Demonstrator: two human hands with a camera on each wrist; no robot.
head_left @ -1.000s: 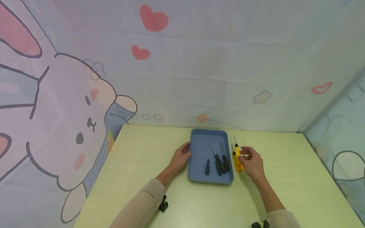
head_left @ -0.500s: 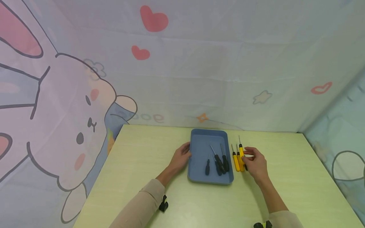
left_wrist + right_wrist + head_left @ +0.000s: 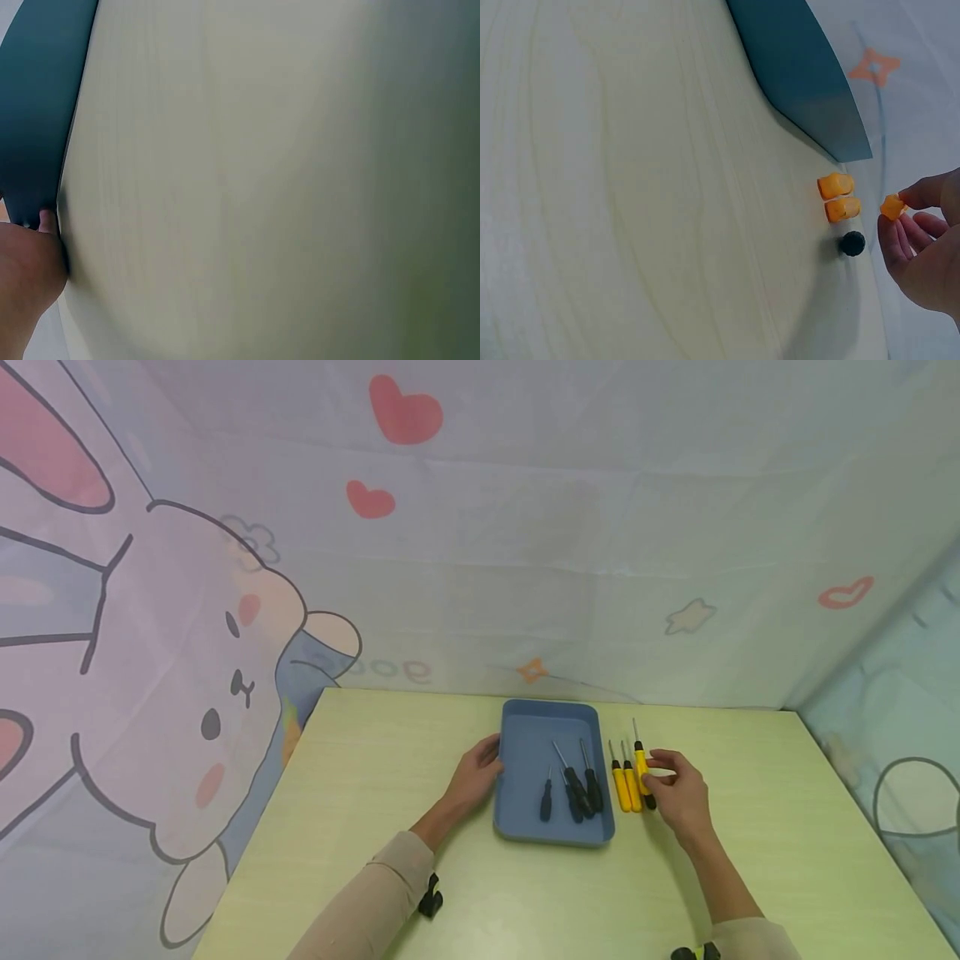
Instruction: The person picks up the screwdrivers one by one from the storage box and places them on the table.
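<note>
Okay, right hand (image 3: 681,793) pinches one yellow screwdriver (image 3: 641,762) by its handle between thumb and fingertips, shaft pointing away, looks raised off the bench (image 3: 750,802), right of the blue tray (image 3: 525,735). Left hand (image 3: 475,771) holds the tray's left wall, thumb at the rim, rest of the grip partly hidden. Two more yellow screwdrivers (image 3: 621,785) lie side by side just outside the tray's right wall; four dark screwdrivers (image 3: 592,789) sit inside. Risks, my guess: a fingertip pinch on a slim handle could let it swivel or drop; lowering it straight down could catch the black handle (image 3: 852,243) on the bench and set both rolling; drifting left could knock the yellow pair; a left-hand shove could push the tray into them.
</note>
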